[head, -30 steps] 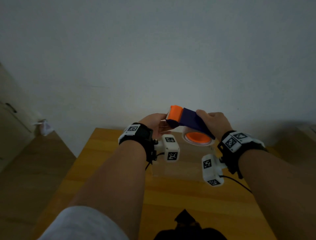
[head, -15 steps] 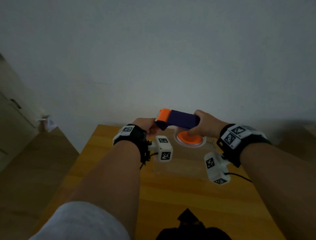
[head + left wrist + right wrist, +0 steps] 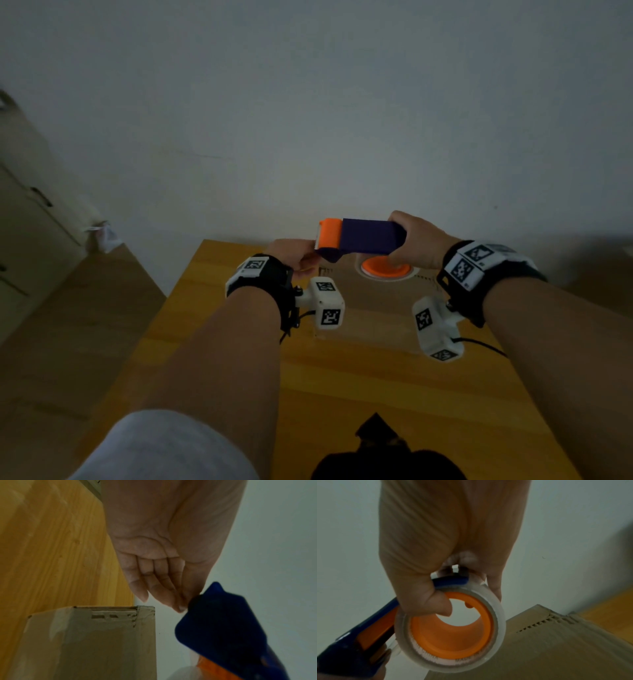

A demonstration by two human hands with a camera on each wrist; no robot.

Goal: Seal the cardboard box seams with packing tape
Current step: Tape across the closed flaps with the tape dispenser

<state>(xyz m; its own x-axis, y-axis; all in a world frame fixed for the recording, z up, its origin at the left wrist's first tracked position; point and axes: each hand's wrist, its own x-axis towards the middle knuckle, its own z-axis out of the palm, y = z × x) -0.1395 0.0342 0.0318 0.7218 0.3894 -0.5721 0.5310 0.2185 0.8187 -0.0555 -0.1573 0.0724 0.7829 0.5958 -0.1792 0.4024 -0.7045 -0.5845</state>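
While right hand [image 3: 416, 245] grips tape dispenser [image 3: 363, 240], left hand [image 3: 291, 255] pinches its front end.

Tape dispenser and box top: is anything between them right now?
Nothing; in the right wrist view only bare wall shows between the tape dispenser, held aloft by the right hand, and the cardboard box.

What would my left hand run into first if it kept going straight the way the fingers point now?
The left hand would meet the blue nose of the tape dispenser first; its fingertips are already at it, seemingly touching. The cardboard box lies off to the side of that line, though depth is unclear.
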